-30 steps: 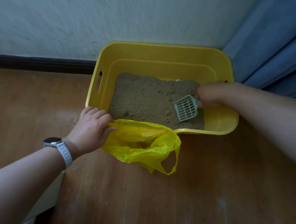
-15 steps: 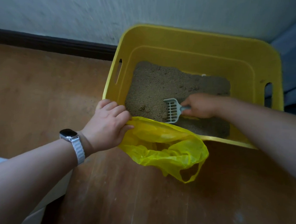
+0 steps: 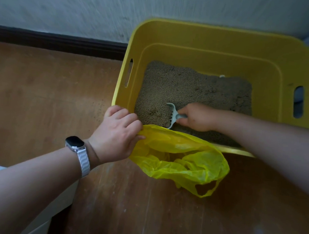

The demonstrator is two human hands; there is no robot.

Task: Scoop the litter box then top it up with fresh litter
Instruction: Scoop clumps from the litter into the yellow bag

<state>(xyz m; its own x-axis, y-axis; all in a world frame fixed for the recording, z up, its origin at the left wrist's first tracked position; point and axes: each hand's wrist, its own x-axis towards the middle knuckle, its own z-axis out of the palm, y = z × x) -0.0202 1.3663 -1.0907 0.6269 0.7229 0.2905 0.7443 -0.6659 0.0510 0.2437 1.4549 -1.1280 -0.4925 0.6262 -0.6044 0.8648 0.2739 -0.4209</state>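
Note:
A yellow plastic litter box [image 3: 212,54] stands on the wooden floor against the wall, holding grey-brown litter [image 3: 182,86]. My right hand [image 3: 196,117] grips the handle of a pale grey slotted scoop [image 3: 172,114], whose head is dug into the litter near the box's front left corner. My left hand [image 3: 117,134] pinches the edge of a thin yellow plastic bag [image 3: 180,161] at the box's front rim. The bag hangs open over the floor in front of the box.
A dark skirting board [image 3: 61,41] runs along the white wall behind. Loose litter grains dot the wooden floor [image 3: 54,99] left of the box. A white object's edge [image 3: 59,201] shows at lower left under my forearm.
My right hand has drawn the scoop leftward across the litter, from the right side to the front left corner, and pushed it in. My left hand keeps hold of the bag.

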